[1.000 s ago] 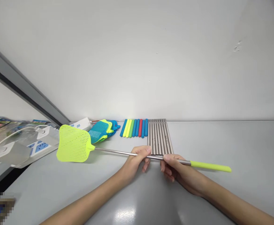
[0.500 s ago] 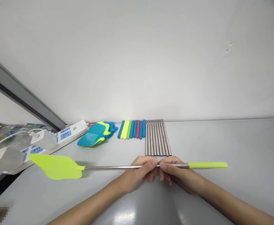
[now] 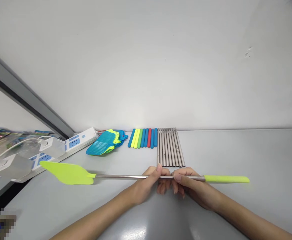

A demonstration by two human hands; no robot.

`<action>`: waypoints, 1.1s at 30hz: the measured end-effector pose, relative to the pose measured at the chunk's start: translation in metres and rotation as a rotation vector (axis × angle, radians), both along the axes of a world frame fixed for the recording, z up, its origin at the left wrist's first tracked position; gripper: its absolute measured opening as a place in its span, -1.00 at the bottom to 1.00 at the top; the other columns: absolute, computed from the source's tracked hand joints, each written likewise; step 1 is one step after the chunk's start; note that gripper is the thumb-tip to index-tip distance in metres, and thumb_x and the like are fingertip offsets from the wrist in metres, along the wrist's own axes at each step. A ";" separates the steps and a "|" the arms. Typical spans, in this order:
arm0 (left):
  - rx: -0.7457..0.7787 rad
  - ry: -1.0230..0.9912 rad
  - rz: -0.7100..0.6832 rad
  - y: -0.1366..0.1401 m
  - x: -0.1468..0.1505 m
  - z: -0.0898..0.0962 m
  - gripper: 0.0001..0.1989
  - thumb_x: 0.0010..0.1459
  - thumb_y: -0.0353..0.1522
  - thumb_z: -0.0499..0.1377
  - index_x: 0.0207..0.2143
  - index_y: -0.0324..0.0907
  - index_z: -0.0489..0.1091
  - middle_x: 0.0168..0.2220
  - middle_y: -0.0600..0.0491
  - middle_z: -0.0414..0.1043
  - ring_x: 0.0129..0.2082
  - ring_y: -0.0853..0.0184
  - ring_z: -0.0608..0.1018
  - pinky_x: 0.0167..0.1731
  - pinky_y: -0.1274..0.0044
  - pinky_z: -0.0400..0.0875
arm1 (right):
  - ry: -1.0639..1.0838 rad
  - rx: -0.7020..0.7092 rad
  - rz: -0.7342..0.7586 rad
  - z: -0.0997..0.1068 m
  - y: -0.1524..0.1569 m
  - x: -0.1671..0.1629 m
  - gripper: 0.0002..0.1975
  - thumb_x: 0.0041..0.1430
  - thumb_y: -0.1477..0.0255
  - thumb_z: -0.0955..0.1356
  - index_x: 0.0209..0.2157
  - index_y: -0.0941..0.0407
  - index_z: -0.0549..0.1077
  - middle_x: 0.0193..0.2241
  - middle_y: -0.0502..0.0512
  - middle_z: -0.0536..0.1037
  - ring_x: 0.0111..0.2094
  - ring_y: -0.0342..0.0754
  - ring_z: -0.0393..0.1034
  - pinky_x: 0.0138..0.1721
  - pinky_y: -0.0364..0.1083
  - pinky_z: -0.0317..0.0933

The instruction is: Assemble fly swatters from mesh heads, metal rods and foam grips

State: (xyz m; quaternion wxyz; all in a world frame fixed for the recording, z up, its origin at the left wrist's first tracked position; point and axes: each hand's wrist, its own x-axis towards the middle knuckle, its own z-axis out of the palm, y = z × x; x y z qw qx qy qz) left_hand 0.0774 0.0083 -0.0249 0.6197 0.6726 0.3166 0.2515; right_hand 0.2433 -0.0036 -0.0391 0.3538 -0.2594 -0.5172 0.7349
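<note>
A fly swatter with a telescopic metal rod (image 3: 121,176) lies level across both my hands, just above the table. Its yellow-green leaf-shaped head (image 3: 71,173) points left, and its yellow-green handle sleeve (image 3: 227,179) points right. My left hand (image 3: 148,185) is closed around the middle of the rod, thumb on top and slightly raised. My right hand (image 3: 193,186) pinches the thicker metal section beside the sleeve. The fingertips of both hands almost meet under the rod. Beyond them lies a row of metal telescopic rods (image 3: 171,148).
Left of the rods lie several coloured handle sleeves (image 3: 142,138). A pile of blue and yellow swatter heads (image 3: 106,141) is farther left. Power strips (image 3: 81,143) with white plugs run along the left side. A white wall (image 3: 161,66) stands behind the table.
The left thumb has shifted left along the rod and lifted a little. The view has turned slightly, so everything sits a bit farther right. Both hands still hold the swatter.
</note>
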 end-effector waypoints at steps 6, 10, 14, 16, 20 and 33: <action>-0.014 0.015 0.011 0.001 0.002 0.001 -0.49 0.15 -0.18 -0.27 -0.54 -0.30 0.31 -0.66 0.11 0.13 -0.60 0.45 0.25 -0.48 0.58 0.17 | 0.003 -0.041 -0.026 0.002 0.000 -0.001 -0.66 0.08 0.31 0.18 -0.65 0.22 0.31 -0.57 0.09 0.36 -0.57 -0.21 0.13 -0.56 -0.20 -0.03; 0.022 0.050 -0.010 0.001 0.001 0.006 -0.49 0.15 -0.20 -0.26 -0.53 -0.31 0.34 -0.65 0.09 0.15 -0.58 0.44 0.26 -0.47 0.59 0.17 | -0.001 -0.016 -0.012 0.003 0.000 -0.001 -0.62 0.11 0.28 0.14 -0.64 0.21 0.31 -0.55 0.11 0.37 -0.59 -0.20 0.12 -0.57 -0.18 -0.04; 0.009 0.060 -0.015 0.000 0.001 0.007 -0.51 0.15 -0.23 -0.25 -0.53 -0.31 0.35 -0.64 0.08 0.16 -0.57 0.43 0.25 -0.48 0.59 0.17 | -0.042 -0.004 -0.020 0.002 0.000 -0.002 -0.62 0.08 0.25 0.17 -0.66 0.20 0.29 -0.58 0.09 0.35 -0.59 -0.21 0.10 -0.57 -0.19 -0.04; 0.000 0.056 -0.005 0.000 0.002 0.007 -0.52 0.15 -0.24 -0.24 -0.52 -0.31 0.35 -0.64 0.07 0.17 -0.57 0.44 0.25 -0.50 0.59 0.16 | -0.046 -0.008 -0.030 0.000 0.000 -0.002 -0.63 0.07 0.25 0.18 -0.66 0.20 0.28 -0.59 0.09 0.35 -0.59 -0.21 0.10 -0.58 -0.19 -0.05; -0.008 0.045 0.005 -0.001 0.003 0.006 -0.55 0.15 -0.24 -0.23 -0.53 -0.31 0.32 -0.61 0.06 0.22 -0.58 0.44 0.24 -0.51 0.59 0.15 | -0.032 -0.022 -0.047 -0.002 0.000 -0.003 -0.64 0.09 0.30 0.17 -0.66 0.21 0.28 -0.64 0.05 0.30 -0.59 -0.21 0.11 -0.59 -0.19 -0.07; -0.011 0.014 -0.012 -0.001 0.001 0.003 -0.56 0.14 -0.27 -0.23 -0.53 -0.30 0.32 -0.60 0.05 0.24 -0.58 0.43 0.25 -0.51 0.58 0.16 | -0.019 -0.004 -0.045 0.000 -0.001 -0.007 -0.63 0.10 0.30 0.16 -0.68 0.20 0.27 -0.62 0.09 0.34 -0.52 -0.16 0.20 -0.59 -0.20 -0.07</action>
